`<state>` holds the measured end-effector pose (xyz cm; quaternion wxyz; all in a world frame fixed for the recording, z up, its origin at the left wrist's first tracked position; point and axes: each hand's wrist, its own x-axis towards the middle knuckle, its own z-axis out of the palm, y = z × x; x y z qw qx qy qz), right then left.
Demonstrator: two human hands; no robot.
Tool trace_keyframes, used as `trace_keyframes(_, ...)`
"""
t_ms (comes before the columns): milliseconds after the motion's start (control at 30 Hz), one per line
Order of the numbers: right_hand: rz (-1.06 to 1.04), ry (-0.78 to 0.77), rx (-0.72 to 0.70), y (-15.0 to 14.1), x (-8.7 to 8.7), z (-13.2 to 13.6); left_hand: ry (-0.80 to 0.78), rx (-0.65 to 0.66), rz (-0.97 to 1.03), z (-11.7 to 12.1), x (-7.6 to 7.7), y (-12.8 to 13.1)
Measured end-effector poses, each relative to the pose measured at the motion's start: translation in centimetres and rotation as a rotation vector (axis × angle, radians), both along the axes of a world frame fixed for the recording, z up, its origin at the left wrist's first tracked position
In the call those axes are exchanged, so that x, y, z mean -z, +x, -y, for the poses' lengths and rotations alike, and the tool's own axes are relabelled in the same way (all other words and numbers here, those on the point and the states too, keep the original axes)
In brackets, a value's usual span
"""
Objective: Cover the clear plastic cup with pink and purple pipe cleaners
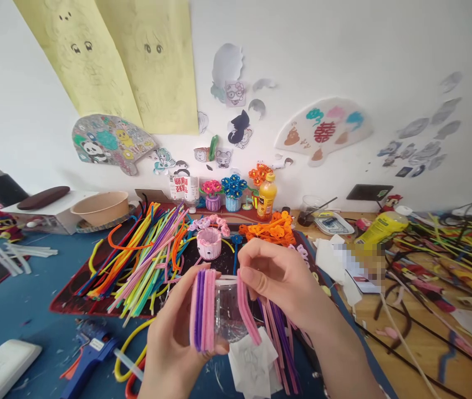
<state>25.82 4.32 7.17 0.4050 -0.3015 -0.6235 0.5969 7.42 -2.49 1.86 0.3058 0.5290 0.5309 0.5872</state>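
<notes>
Here's the left hand (175,332), curled firmly around the clear cup (228,313), which sits mid-air over the front of the work mat, rim up. Down the cup's left side runs a tight row of pink and purple strips (205,310), upright, side by side, held beneath those fingers. And across at the rim, the right hand (281,274) has thumb and fingertips pinching the top of a pink strip (246,313), its lower end slanting down to the right! Below lies crumpled white paper (252,360), loose stems (280,343) just beside it. Beyond the cup stands a small pink pot (209,245), the multicoloured pile (148,260) to its left.
</notes>
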Motion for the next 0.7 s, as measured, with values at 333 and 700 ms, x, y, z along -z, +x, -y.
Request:
trace_keyframes(333, -0.002, -0.038, 0.011, 0.1, -0.2, 0.4, -0.013, -0.009, 0.096, 0.2, -0.3, 1.0)
trace_keyframes(700, -0.029, -0.061, 0.026, -0.3, -0.2, 0.4, 0.020, 0.023, 0.227, 0.1, -0.7, 1.3)
